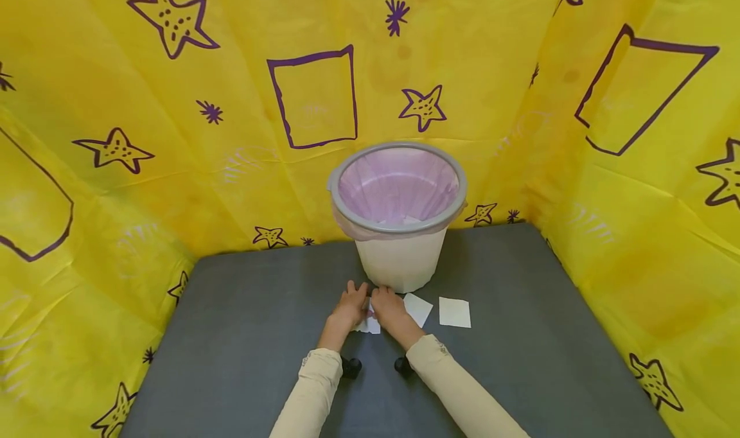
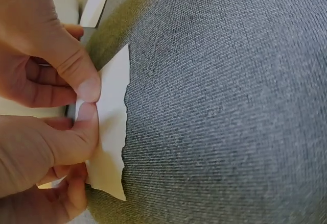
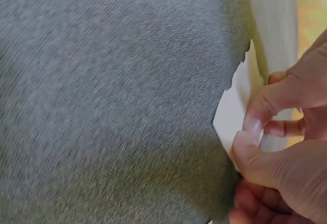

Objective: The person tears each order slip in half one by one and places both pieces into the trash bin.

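Both hands are close together just in front of the bin, at one white piece of paper (image 2: pixel 111 127) with a ragged edge. My left hand (image 1: pixel 350 306) pinches it between thumb and curled fingers. Beside it, my right hand (image 1: pixel 390 307) pinches the same paper, the two thumb tips nearly touching in the left wrist view. The paper's near part hangs toward me, low over the grey surface. In the right wrist view, the right thumb (image 3: pixel 255 157) lies against the paper; fingers behind the paper are partly hidden.
A white bin (image 1: pixel 400 261) with a grey rim and pinkish liner stands right behind the hands, some white scraps (image 1: pixel 410 219) inside. Right of the hands lie two white paper squares, a tilted one (image 1: pixel 419 309) and a straighter one (image 1: pixel 455 313). Yellow patterned cloth (image 1: pixel 312 187) surrounds the grey tabletop (image 1: pixel 254 335).
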A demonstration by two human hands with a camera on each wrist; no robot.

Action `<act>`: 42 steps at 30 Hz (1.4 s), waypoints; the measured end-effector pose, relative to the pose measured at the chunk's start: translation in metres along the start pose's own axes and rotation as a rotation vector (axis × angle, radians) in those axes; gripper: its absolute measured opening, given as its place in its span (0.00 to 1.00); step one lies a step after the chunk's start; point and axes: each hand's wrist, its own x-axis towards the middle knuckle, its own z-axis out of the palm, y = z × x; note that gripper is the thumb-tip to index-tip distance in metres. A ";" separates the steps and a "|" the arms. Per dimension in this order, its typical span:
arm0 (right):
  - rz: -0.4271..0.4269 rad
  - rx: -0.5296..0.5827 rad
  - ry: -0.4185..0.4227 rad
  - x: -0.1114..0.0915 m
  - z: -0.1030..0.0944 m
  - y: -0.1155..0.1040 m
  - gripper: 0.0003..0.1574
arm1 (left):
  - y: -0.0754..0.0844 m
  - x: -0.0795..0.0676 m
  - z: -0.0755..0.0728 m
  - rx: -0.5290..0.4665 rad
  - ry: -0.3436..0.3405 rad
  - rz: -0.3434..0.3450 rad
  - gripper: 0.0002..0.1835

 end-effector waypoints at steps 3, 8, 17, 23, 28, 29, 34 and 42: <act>0.036 0.028 -0.088 0.004 -0.003 -0.001 0.18 | 0.000 0.003 -0.001 0.035 -0.013 -0.006 0.20; 0.084 0.101 -0.183 0.001 -0.026 -0.007 0.13 | 0.000 0.006 0.000 0.149 -0.004 0.003 0.16; 0.042 0.108 -0.128 -0.006 -0.027 -0.009 0.05 | -0.014 -0.005 0.008 0.164 0.178 0.167 0.06; -0.031 0.219 -0.113 -0.015 -0.037 0.001 0.14 | -0.029 -0.025 0.007 0.074 0.305 0.357 0.09; -0.069 0.729 -0.312 -0.012 -0.054 0.017 0.19 | -0.029 -0.032 -0.011 0.013 0.347 0.552 0.06; -0.051 0.850 -0.371 -0.011 -0.056 0.020 0.20 | -0.028 -0.033 -0.015 0.005 0.350 0.587 0.06; 0.089 1.251 -0.573 -0.008 -0.070 0.030 0.23 | -0.025 -0.038 -0.031 -0.070 0.394 0.720 0.02; -0.072 1.006 -0.272 -0.012 -0.099 0.031 0.10 | -0.017 -0.044 -0.053 -0.273 0.435 0.715 0.12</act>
